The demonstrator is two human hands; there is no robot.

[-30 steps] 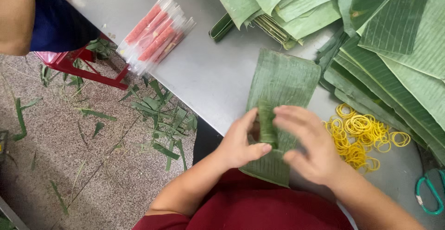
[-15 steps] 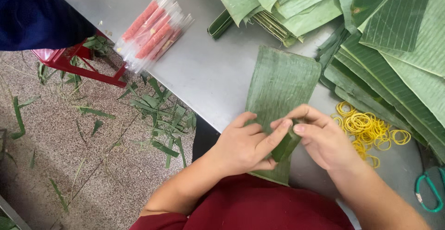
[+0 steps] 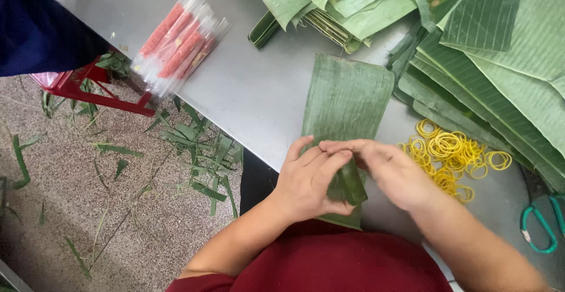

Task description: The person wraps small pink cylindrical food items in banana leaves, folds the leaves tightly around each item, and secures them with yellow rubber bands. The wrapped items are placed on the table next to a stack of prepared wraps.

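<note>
A rectangular green banana leaf [image 3: 346, 99] lies flat on the grey metal table [image 3: 253, 86]. Both hands work at its near end. My left hand [image 3: 306, 181] grips a small tight leaf-wrapped roll [image 3: 348, 184] from the left. My right hand [image 3: 395, 171] holds the same roll from the right, its fingers stretched across the top and over the leaf's edge. What is inside the roll is hidden by the leaf and fingers.
Several pink sausage sticks in clear wrappers [image 3: 176, 42] lie at the table's left edge. A heap of yellow rubber bands [image 3: 450, 154] sits right of my hands. Stacked banana leaves [image 3: 482, 51] fill the far right. Green-handled scissors [image 3: 540, 226]. Red stool [image 3: 100, 92] and leaf scraps on the floor.
The near end of the leaf has been rolled up tighter around the filling. The roll has tilted, and both hands have closed in around it.
</note>
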